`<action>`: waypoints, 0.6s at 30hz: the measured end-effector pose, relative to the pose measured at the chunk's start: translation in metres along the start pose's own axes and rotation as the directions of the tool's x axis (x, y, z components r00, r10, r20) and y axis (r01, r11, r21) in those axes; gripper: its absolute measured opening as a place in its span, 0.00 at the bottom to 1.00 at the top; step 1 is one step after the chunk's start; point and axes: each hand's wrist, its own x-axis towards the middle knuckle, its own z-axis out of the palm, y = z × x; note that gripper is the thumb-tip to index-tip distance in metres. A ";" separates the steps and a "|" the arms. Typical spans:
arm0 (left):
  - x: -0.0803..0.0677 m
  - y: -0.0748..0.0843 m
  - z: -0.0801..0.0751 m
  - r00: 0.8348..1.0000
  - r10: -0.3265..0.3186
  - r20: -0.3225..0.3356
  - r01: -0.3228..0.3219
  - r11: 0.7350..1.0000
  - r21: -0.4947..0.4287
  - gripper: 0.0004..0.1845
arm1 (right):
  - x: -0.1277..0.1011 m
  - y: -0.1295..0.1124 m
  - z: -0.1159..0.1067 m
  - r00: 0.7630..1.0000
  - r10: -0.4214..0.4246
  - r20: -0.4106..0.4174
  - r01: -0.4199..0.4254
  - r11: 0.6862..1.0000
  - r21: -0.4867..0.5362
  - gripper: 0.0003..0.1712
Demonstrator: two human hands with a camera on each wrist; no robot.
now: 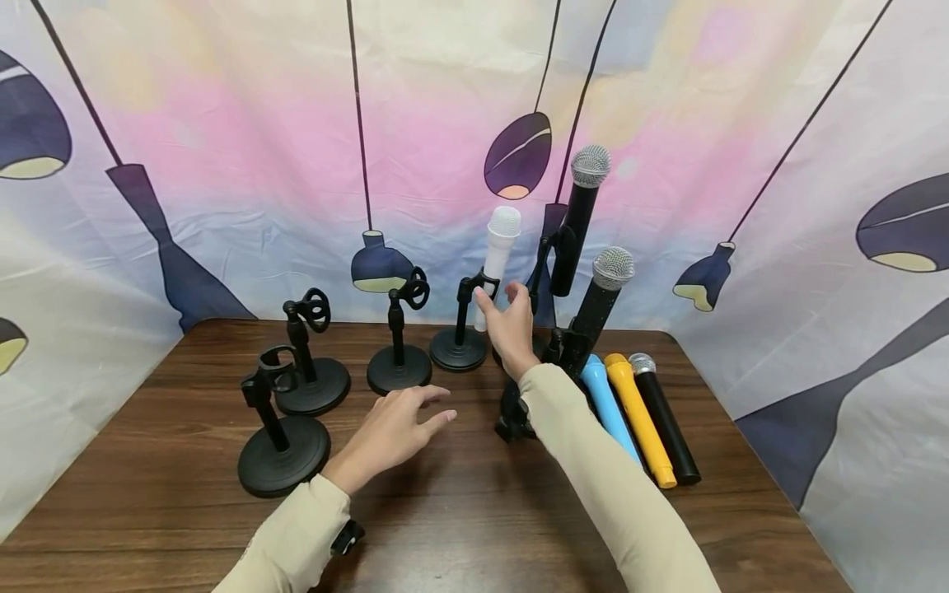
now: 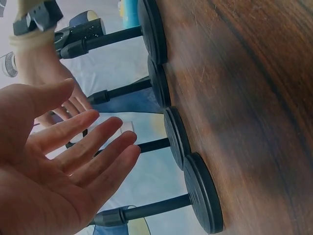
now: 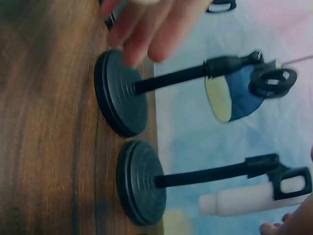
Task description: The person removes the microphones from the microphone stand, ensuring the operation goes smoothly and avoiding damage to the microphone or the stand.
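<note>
Reaching at the white microphone (image 1: 500, 247) clipped upright in its stand (image 1: 460, 346), right hand (image 1: 510, 325) fingers loose, thumb just beside it, grasping nothing. Left hand (image 1: 393, 432) hovers flat, relaxed, empty, near the empty stands (image 1: 399, 366). Likely the seating step is finishing; next probably needs a loose blue microphone (image 1: 608, 403) picked up.

Your table (image 1: 460, 494) is dark wood, smooth with streaky grain. The stands (image 1: 285, 449) look matt black. The white microphone (image 1: 498, 251) looks like smooth plastic. The backdrop (image 1: 222, 165) is wrinkly cloth.
</note>
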 end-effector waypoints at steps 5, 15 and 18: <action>0.000 0.000 0.001 1.000 0.005 -0.001 -0.005 1.000 0.001 0.20 | 0.014 0.008 0.009 0.998 -0.036 -0.046 0.041 0.992 0.118 0.43; 0.001 0.001 0.001 1.000 0.027 0.006 -0.027 1.000 0.001 0.20 | 0.034 0.017 0.020 0.973 -0.219 -0.068 0.229 0.946 0.227 0.32; 0.001 0.002 0.001 0.999 0.031 0.010 -0.031 1.000 -0.001 0.20 | 0.038 0.018 0.021 0.966 -0.251 -0.067 0.259 0.945 0.201 0.29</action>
